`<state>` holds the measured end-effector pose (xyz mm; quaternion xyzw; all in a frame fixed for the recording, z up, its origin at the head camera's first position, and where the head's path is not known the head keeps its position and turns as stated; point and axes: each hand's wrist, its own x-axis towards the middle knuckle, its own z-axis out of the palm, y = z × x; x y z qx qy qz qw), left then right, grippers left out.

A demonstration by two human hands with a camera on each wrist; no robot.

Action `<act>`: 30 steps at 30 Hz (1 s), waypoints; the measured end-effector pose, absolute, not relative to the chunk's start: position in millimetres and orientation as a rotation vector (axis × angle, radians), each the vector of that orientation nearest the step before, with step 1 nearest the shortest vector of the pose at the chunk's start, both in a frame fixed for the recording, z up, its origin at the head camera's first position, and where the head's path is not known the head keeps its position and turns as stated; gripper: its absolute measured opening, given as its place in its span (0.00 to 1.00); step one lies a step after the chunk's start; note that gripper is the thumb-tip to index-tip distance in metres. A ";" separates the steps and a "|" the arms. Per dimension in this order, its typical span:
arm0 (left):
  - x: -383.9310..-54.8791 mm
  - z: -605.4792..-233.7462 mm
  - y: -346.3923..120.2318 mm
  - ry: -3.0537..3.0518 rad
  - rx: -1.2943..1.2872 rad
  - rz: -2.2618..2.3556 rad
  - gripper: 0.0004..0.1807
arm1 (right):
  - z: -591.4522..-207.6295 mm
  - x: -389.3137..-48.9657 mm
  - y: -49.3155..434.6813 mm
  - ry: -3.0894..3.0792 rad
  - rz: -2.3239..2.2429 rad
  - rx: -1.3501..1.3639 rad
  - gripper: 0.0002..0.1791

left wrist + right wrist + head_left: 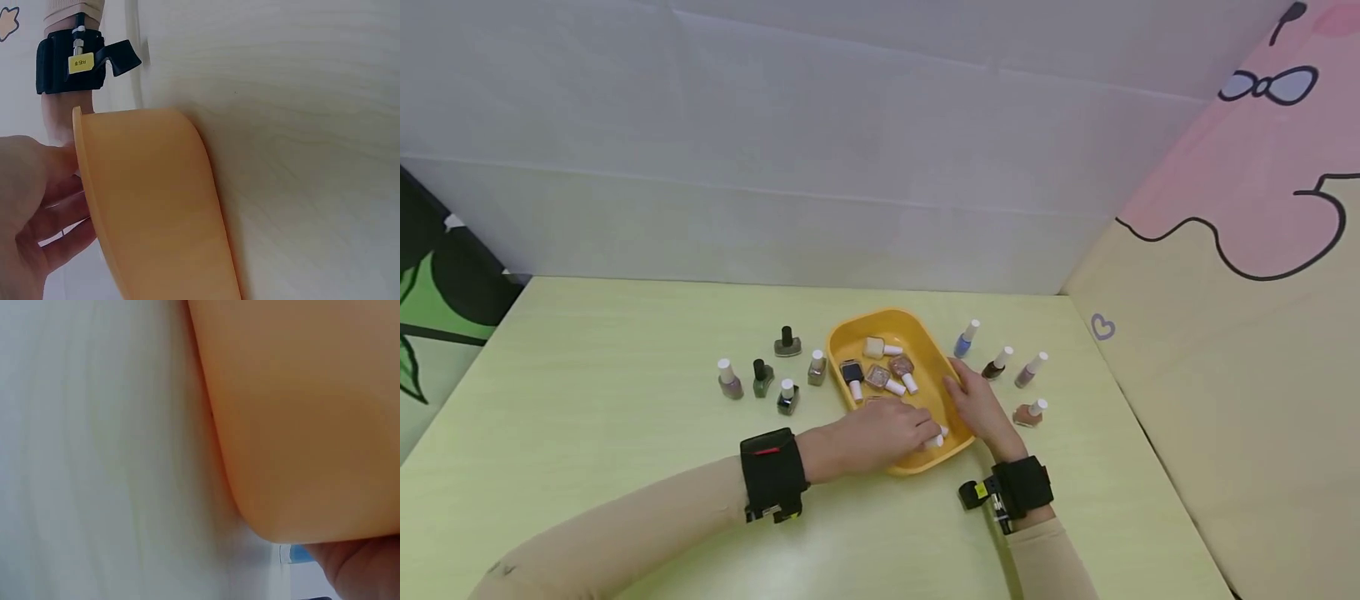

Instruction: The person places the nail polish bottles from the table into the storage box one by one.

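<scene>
A yellow plastic tray holds several nail polish bottles, among them a cream one, a dark one and a pinkish one, all with white caps. My left hand reaches over the near rim into the tray, its curled fingers on a nail polish bottle whose white cap shows past the fingertips; the bottle's body is hidden. On the tray's right side, my right hand grips the rim, thumb over the inside edge. The tray's outer wall fills much of the right wrist view.
Left of the tray stand several nail polish bottles, including a lilac one and a green one. To its right are a blue bottle, a dark one, a lilac one and an orange-brown one. A white wall rises behind the table.
</scene>
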<state>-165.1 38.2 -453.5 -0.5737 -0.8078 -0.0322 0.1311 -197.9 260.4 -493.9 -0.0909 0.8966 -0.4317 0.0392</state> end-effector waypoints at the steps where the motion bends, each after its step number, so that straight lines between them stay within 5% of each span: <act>1: -165.1 -453.7 39.7 -2.364 -1.678 -0.090 0.12 | -494.3 -197.6 260.4 2.755 -1.321 -0.280 0.22; 30: -178.2 -466.0 56.3 -2.574 -1.788 -0.225 0.13 | -493.6 -196.3 260.1 2.762 -1.326 -0.285 0.21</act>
